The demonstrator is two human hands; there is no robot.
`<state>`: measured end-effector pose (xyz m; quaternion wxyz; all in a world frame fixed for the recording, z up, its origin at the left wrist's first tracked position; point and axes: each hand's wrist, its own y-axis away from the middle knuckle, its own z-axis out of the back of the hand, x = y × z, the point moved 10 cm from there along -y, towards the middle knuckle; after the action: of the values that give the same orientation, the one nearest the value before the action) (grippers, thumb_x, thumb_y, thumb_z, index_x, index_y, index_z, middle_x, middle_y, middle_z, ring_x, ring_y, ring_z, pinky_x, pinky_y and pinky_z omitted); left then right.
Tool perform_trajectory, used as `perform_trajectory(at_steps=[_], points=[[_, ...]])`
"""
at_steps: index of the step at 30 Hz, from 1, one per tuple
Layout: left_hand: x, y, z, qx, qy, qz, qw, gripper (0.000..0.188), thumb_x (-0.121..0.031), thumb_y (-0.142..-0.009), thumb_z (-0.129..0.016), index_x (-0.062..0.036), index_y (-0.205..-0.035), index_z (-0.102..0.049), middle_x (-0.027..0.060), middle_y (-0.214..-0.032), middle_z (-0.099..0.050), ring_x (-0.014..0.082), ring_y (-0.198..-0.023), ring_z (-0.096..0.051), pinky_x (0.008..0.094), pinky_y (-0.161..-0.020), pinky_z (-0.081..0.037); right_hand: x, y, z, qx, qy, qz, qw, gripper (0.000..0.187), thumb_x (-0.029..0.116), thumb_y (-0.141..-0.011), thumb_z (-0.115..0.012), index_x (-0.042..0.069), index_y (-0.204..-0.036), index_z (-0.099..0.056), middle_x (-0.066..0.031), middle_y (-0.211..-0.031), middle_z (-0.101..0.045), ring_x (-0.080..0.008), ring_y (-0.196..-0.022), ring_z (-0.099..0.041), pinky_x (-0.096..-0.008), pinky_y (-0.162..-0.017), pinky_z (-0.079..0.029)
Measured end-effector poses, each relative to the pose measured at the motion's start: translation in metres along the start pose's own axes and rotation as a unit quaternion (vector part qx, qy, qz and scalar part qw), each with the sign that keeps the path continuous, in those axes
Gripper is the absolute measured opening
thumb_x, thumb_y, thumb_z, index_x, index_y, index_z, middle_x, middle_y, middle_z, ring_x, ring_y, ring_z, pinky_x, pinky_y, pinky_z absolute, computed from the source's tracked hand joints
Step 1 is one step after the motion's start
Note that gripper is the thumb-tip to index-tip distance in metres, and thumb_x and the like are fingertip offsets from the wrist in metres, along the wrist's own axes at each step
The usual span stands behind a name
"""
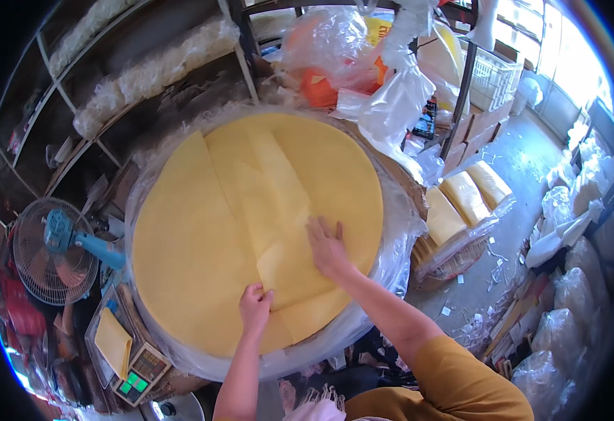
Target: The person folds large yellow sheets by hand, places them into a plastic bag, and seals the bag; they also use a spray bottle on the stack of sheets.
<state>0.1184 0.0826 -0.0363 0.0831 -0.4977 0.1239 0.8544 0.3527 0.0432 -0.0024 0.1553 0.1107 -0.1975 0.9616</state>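
Note:
A broad round stack of thin yellow sheets covers the round table before me. The top sheet is partly folded, with long creases and overlapping edges running down its middle. Near the front of the stack, my left hand is closed, thumb and fingers pinching the sheet by a small turned-up flap. To the right, my right hand lies flat on the sheet with its fingers spread. Whether the sheets are food or another material, I cannot tell.
Clear plastic film rims the table. At the left are a fan and a digital scale beside a folded yellow bundle. Folded yellow stacks sit at the right. Bulging plastic bags line the far right; shelves stand behind.

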Motion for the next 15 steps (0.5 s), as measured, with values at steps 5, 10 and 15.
perform_trajectory(at_steps=[5,10,15], points=[[-0.069,0.025,0.001,-0.135,-0.334,-0.208,0.909,0.055,-0.027,-0.075,-0.069,-0.0035,-0.120,-0.049,0.0174,-0.116,-0.054,0.0295,-0.107,-0.052,0.0406,-0.088,-0.042,0.004,0.001,-0.013,0.049,-0.007,0.007,0.999,0.060,0.001,-0.074,-0.044,0.002,-0.133,-0.034,-0.0105,-0.144,-0.027,-0.0268,-0.136,-0.019,-0.0583,-0.106,-0.011],[-0.087,0.014,-0.077,-0.008,-0.443,-0.273,0.854,0.067,-0.053,-0.084,-0.050,-0.0168,-0.138,-0.035,0.0153,-0.145,-0.023,0.0354,-0.136,-0.016,0.0580,-0.105,-0.013,-0.011,-0.003,-0.017,0.084,0.069,-0.011,0.994,0.058,0.010,-0.080,-0.044,0.002,-0.136,-0.032,-0.0081,-0.144,-0.027,-0.0245,-0.136,-0.018,-0.0589,-0.105,-0.014],[-0.068,0.008,-0.080,0.023,-0.446,-0.232,0.864,0.065,-0.060,-0.085,-0.041,-0.0240,-0.138,-0.035,0.0128,-0.148,-0.020,0.0365,-0.137,-0.009,0.0600,-0.105,-0.007,0.003,-0.023,-0.016,0.122,0.071,0.008,0.990,0.052,0.017,-0.086,-0.042,0.001,-0.135,-0.032,-0.0085,-0.145,-0.026,-0.0233,-0.136,-0.019,-0.0575,-0.106,-0.014]])
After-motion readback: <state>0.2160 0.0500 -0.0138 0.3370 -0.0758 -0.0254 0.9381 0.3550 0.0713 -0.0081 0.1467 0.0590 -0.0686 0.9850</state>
